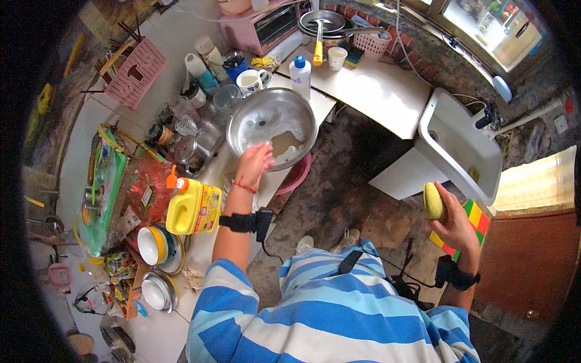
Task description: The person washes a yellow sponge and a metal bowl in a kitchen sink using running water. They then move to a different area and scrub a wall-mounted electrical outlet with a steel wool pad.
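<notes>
My left hand (257, 159) is at the near rim of a wide steel basin (254, 106) with soapy water in it; its fingers are partly spread with nothing seen in them, and whether they touch the rim is unclear. Off to the right, my right hand (453, 221) grips a yellow-green sponge (434, 201) near the front corner of the white sink (463, 149). A yellow jug with an orange pump (194, 206) stands beside my left forearm. Behind the basin are a white bottle with a blue cap (300, 78) and a white mug (249, 81).
Glasses (186, 125) and a steel pot (186, 149) stand left of the basin. Stacked bowls (152, 245) are nearer on the left counter. A pink tub (297, 176) is below the basin. Beyond are a paper cup (337, 59), a pan (323, 21) and a pink toaster oven (245, 29).
</notes>
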The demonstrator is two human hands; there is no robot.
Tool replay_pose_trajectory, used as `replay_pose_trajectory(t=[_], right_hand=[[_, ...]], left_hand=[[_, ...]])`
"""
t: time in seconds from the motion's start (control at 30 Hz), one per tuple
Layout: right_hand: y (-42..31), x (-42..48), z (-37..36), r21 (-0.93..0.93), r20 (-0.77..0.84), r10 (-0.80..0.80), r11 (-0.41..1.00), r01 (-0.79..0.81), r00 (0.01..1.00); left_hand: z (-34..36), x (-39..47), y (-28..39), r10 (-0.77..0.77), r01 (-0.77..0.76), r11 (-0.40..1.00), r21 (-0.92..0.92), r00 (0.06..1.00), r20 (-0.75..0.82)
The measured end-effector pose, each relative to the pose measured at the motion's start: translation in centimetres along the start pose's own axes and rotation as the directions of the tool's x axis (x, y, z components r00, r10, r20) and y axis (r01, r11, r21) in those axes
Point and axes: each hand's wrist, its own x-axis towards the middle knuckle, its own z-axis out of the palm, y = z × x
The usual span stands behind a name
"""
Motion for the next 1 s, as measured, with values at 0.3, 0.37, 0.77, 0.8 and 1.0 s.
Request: replay_pose_trajectory(t=[0.3, 0.37, 0.77, 0.8, 1.0], right_hand=[[6.3, 1.3, -4.1, 0.024, -0.072, 0.066, 0.998, -0.064, 0.995], [6.7, 1.6, -3.9, -0.001, -0.064, 0.073, 0.997, -0.073, 0.995], [1.1, 6.7, -1.2, 0.155, -0.053, 0.252, 0.958, -0.242, 0.966], [0.8, 7.2, -1.0, 0.144, -0.049, 0.199, 0.971, -0.191, 0.979], [1.5, 8.6, -0.8, 0.113, -0.07, 0.113, 0.988, -0.105, 0.991]], left_hand=[[0.2, 10.7, 4.8, -0.012, 0.153, 0.769, 0.621, 0.974, -0.225], [1.0, 12.1, 4.9, -0.086, 0.226, 0.702, 0.675, 0.968, -0.234], [3.8, 18.0, 1.5, -0.085, 0.358, 0.031, 0.933, 0.931, -0.355], [1.5, 19.0, 0.2, -0.064, 0.299, -0.018, 0.954, 0.952, -0.3], [-0.3, 17.1, 3.9, -0.297, 0.237, 0.202, 0.95, 0.939, -0.171]])
